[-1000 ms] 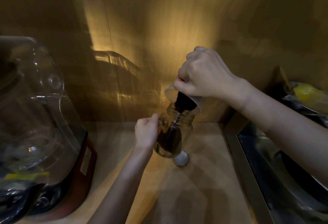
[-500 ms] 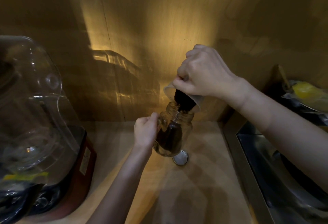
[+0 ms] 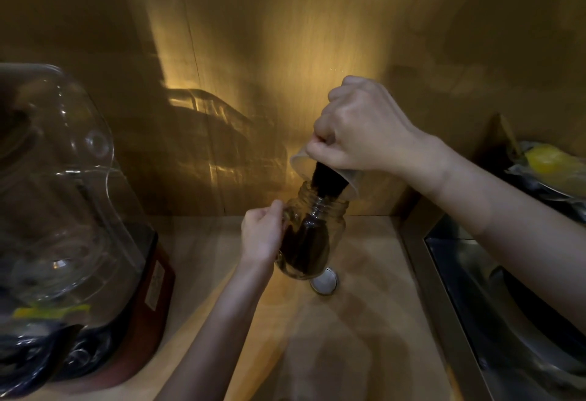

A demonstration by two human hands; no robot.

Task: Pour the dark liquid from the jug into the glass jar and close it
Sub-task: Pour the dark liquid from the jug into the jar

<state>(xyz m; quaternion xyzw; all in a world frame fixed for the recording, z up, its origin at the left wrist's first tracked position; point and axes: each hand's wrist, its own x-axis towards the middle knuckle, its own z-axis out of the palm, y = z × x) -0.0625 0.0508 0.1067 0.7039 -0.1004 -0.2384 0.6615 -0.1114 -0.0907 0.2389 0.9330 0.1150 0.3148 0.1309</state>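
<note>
A clear glass jar (image 3: 333, 226) stands on the wooden counter, leaning slightly, with dark liquid filling its lower half. My left hand (image 3: 261, 235) grips the jar's handle on its left side. My right hand (image 3: 358, 134) holds a small translucent jug (image 3: 299, 161) tipped steeply over the jar's mouth. Dark liquid (image 3: 326, 181) runs from the jug into the jar. The round metal lid (image 3: 324, 282) lies flat on the counter just in front of the jar's base.
A large blender with a clear dome cover (image 3: 63, 178) and a red base (image 3: 152, 292) fills the left side. On the right lies a steel sink (image 3: 494, 315), with a dish holding something yellow (image 3: 548, 162) behind it. A wooden wall (image 3: 285, 51) backs the counter (image 3: 317, 337).
The dark liquid in the jar has risen slightly as the pour continues. Both hands stay in nearly the same place.
</note>
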